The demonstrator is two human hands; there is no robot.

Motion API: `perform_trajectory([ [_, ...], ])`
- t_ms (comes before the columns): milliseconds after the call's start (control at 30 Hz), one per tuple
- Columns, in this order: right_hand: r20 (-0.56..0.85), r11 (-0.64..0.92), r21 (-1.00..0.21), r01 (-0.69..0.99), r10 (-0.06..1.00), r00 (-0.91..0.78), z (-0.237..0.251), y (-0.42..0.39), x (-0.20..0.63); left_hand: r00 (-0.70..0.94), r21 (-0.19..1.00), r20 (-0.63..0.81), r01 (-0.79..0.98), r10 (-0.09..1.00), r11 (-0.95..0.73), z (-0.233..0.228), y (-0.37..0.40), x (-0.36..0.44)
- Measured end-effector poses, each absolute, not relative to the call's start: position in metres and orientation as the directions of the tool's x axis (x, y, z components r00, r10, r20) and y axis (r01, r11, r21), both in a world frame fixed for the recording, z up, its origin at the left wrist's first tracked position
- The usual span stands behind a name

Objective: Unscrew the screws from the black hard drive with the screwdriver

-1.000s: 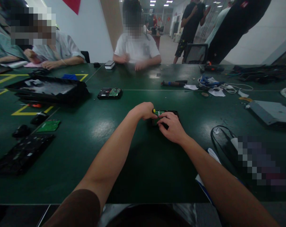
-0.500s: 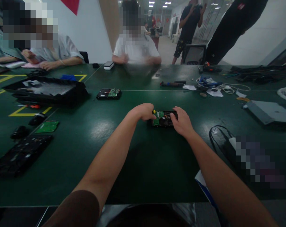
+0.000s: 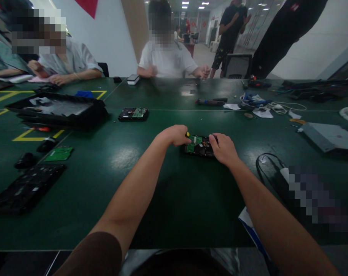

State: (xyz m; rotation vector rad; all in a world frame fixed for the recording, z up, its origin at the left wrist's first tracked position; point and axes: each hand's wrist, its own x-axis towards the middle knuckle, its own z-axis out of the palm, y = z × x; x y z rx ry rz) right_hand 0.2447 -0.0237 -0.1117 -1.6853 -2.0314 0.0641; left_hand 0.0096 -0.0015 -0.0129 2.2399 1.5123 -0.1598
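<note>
Right hand [image 3: 224,147] clamps the right end of the black drive [image 3: 203,147], flat on the green table [image 3: 176,207], probably steadying it. Left hand [image 3: 176,135] curls at its left end beside a yellow-tipped tool [image 3: 188,134]; can't tell if fingers pinch it. Farther off, a similar drive [image 3: 132,114] lies apart, likely leaving elbow room.

We look across a dark green desk [image 3: 162,226] whose glossy top throws back pale patches of light and carries yellow tape lines [image 3: 27,138] on the left. Beyond it we see a white wall [image 3: 110,38] with a red hanging [image 3: 89,7] above, then a tan pillar [image 3: 130,23]. Past that, a pale floor [image 3: 205,57] runs back under small ceiling lights [image 3: 185,7] (bright little rectangles). A mesh-backed chair [image 3: 238,63] stands behind the desk's far edge, and another white wall [image 3: 314,53] closes our right.
</note>
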Motion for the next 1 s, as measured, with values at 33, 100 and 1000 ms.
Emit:
perform_trajectory([
  [33, 0.333, 0.219, -0.312, 0.924, 0.936, -0.11, -0.108, -0.026, 0.245, 0.38, 0.299, -0.332, 0.91, 0.863, -0.286, -0.014, 0.0, 0.008],
  [100, 0.311, 0.17, -0.249, 0.954, 0.946, -0.087, -0.101, -0.029, 0.246, 0.349, 0.341, -0.35, 0.912, 0.869, -0.229, -0.015, 0.002, 0.004],
  [1000, 0.145, 0.191, -0.57, 0.799, 0.981, -0.131, -0.103, -0.035, 0.248, 0.499, 0.687, -0.466, 0.725, 0.731, -0.058, -0.019, -0.008, 0.01],
])
